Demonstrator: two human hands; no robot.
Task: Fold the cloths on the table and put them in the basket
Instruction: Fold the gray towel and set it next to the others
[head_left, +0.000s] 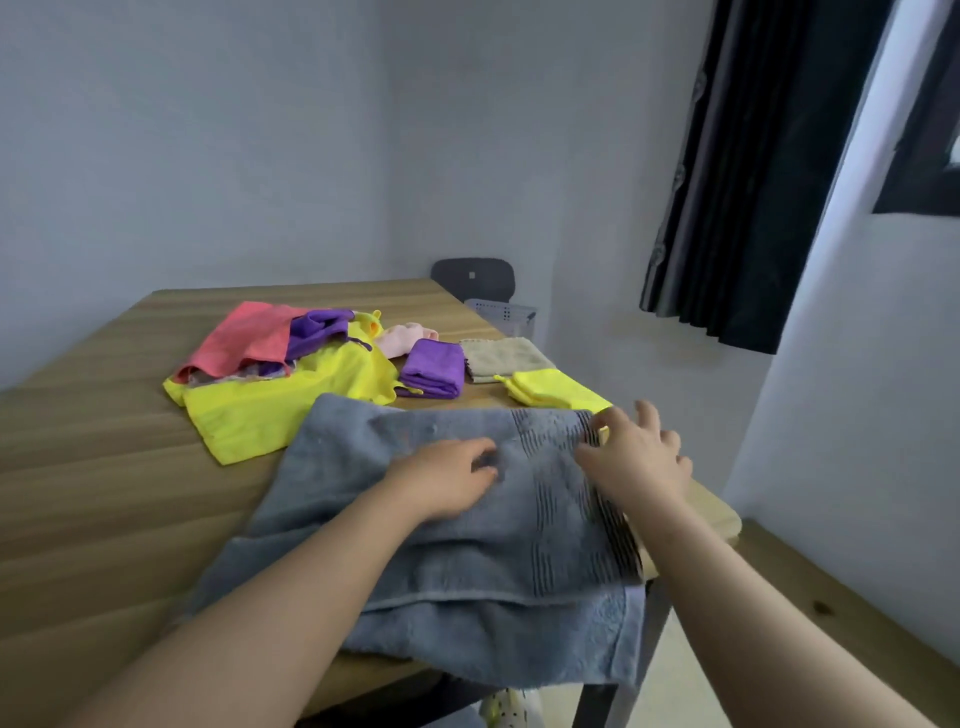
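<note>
On the grey towel (493, 564), the open left hand (441, 478) likely pins it. The right hand (636, 460), fingers (649, 418) spread, presses its striped end flat.

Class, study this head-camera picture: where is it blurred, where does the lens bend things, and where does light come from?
Head view: fingertips of the left hand blur on the grey towel; the curtain and the table edges lean and bow from the wide lens; light is soft and dim, brightest at the window on the right, no glare.
</note>
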